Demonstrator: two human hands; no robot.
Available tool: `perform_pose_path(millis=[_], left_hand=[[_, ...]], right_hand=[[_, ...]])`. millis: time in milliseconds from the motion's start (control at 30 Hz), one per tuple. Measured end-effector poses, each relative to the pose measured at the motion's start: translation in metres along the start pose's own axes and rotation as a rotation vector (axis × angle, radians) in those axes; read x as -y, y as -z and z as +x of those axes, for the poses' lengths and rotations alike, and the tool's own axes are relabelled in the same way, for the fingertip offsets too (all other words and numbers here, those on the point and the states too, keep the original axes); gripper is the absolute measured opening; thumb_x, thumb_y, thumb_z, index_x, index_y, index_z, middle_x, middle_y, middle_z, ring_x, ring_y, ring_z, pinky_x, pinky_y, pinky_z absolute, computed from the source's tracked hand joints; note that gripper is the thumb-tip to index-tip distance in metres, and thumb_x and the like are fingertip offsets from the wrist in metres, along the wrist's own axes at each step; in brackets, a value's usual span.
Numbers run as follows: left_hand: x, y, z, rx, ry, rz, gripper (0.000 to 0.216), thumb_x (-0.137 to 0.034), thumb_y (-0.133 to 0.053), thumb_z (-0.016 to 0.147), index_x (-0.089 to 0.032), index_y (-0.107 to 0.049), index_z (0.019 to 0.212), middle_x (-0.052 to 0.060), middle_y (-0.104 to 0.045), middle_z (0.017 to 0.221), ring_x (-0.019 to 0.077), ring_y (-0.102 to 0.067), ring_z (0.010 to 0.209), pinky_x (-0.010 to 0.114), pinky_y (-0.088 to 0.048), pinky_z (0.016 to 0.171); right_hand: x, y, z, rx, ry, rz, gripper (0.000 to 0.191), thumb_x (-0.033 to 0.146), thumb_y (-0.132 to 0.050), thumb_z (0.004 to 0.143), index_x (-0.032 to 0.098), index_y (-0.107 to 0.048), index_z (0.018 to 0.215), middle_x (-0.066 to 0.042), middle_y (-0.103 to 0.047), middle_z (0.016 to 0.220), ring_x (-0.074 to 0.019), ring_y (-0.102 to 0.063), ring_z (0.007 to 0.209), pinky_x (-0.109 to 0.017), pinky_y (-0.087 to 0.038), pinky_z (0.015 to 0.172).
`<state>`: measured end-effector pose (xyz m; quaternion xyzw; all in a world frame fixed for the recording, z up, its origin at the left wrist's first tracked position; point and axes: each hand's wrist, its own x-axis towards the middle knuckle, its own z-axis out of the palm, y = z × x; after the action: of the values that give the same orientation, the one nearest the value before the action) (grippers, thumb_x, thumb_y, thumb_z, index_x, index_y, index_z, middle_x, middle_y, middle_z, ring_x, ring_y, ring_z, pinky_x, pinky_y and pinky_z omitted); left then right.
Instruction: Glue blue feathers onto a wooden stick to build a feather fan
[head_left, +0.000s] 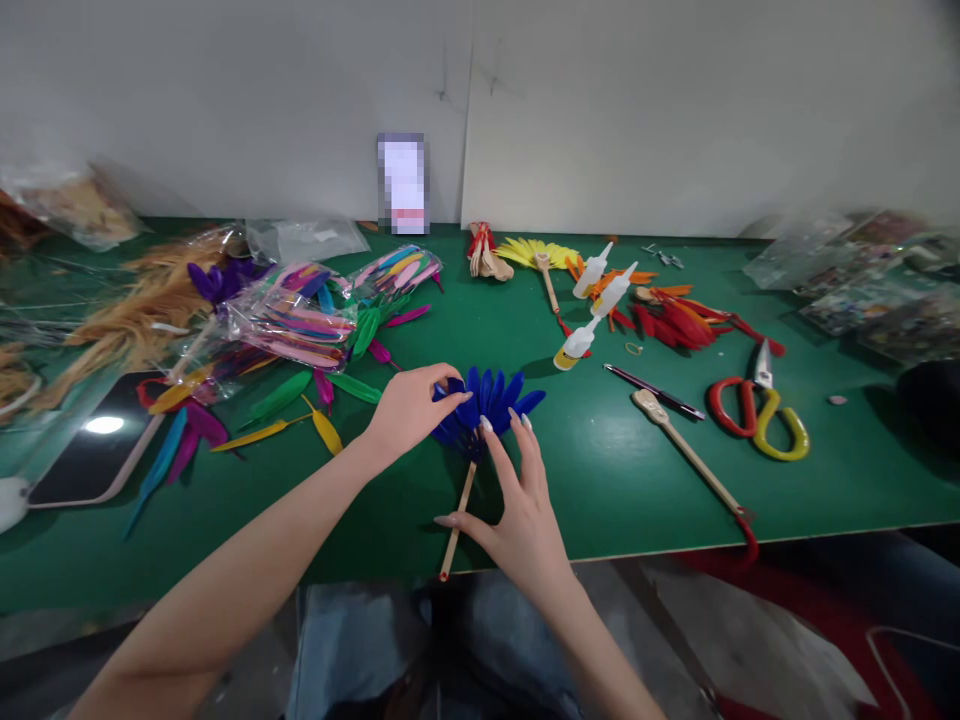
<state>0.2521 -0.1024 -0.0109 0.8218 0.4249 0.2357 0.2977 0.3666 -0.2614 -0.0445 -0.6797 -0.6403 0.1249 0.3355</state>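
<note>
A blue feather fan (491, 395) on a slim wooden handle (460, 515) lies near the front edge of the green table, its feathers spread away from me. My left hand (420, 405) is closed, thumb and forefinger pinching a blue feather at the fan's left side. From the right, my right hand (517, 490) reaches over the fan with fingers spread. Its fingertips rest at the feathers' base and right side, and its thumb lies across the handle. The pinched feather's lower end is hidden.
Scissors (750, 405), a pen (654, 390) and a bare wooden handle (697, 450) lie right. Several glue bottles (576, 343) stand behind, near a yellow feather fan (538, 252) and red feathers (679, 320). Bagged feathers (292, 320) and a phone (97, 440) are left; another phone (403, 185) leans upright.
</note>
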Motion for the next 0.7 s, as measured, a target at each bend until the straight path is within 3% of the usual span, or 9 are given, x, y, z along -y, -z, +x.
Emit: perform_pose_path(millis=[200, 500, 700], left_hand=[[0.006, 0.003, 0.004, 0.009, -0.1, 0.099, 0.012, -0.029, -0.063, 0.082, -0.021, -0.069, 0.089, 0.002, -0.065, 0.081, 0.0146, -0.056, 0.066, 0.025, -0.041, 0.062], [0.014, 0.0, 0.01, -0.015, -0.086, 0.112, 0.021, -0.027, -0.067, 0.081, -0.022, -0.067, 0.102, 0.0, -0.07, 0.084, 0.0155, -0.055, 0.071, 0.025, -0.04, 0.062], [0.013, 0.0, 0.015, -0.024, -0.045, 0.088, 0.018, -0.026, -0.066, 0.081, -0.023, -0.067, 0.098, 0.0, -0.072, 0.087, 0.0186, -0.054, 0.08, 0.026, -0.04, 0.063]], right_hand=[[-0.001, -0.001, 0.0, 0.032, 0.031, -0.048, 0.09, 0.054, -0.065, 0.076, 0.026, -0.019, 0.149, -0.011, -0.009, 0.156, -0.0351, -0.008, 0.143, -0.059, -0.027, 0.109], [-0.002, -0.001, 0.0, 0.049, 0.048, -0.102, 0.084, 0.052, -0.063, 0.079, 0.027, -0.022, 0.148, -0.01, -0.01, 0.156, -0.0354, -0.008, 0.142, -0.059, -0.026, 0.109], [-0.004, -0.002, 0.001, 0.063, 0.07, -0.148, 0.082, 0.054, -0.062, 0.079, 0.025, -0.025, 0.147, -0.011, -0.011, 0.155, -0.035, -0.009, 0.142, -0.058, -0.025, 0.109]])
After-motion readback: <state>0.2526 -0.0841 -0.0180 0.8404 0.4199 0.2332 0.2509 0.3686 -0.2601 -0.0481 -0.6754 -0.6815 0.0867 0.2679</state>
